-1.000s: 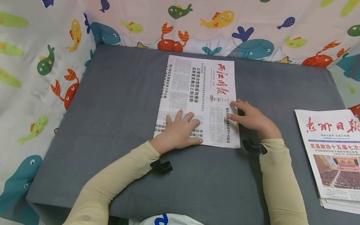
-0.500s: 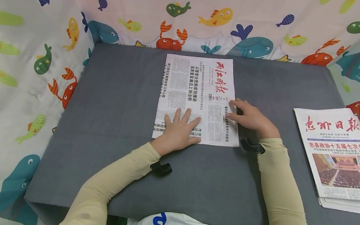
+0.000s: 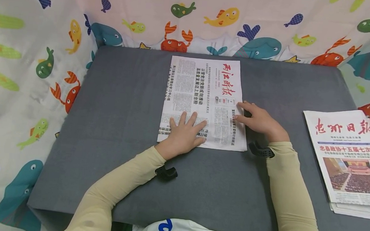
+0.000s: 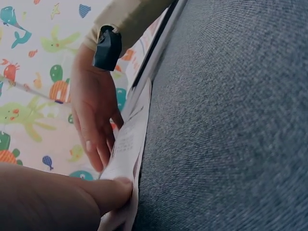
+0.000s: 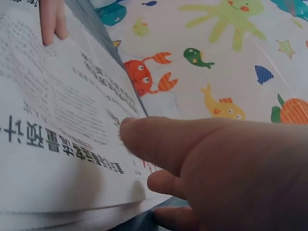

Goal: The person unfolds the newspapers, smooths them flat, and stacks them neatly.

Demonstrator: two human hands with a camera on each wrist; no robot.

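A folded newspaper (image 3: 187,84) with a red masthead lies in the middle of the grey table, its print turned sideways. My left hand (image 3: 184,133) rests on its near left part with fingers spread. In the left wrist view, the left thumb (image 4: 115,190) lies along the paper's near edge. My right hand (image 3: 259,121) is at the paper's right edge, fingertips and thumb over the margin. The right wrist view shows the right thumb (image 5: 149,139) above the printed page (image 5: 72,115), fingers extended near the layered edge. Both hands hold nothing curled.
A stack of newspapers (image 3: 354,157) with a red masthead and a colour photo sits at the table's right side. Fabric printed with sea animals (image 3: 209,21) hangs behind and along both sides of the grey table (image 3: 115,118).
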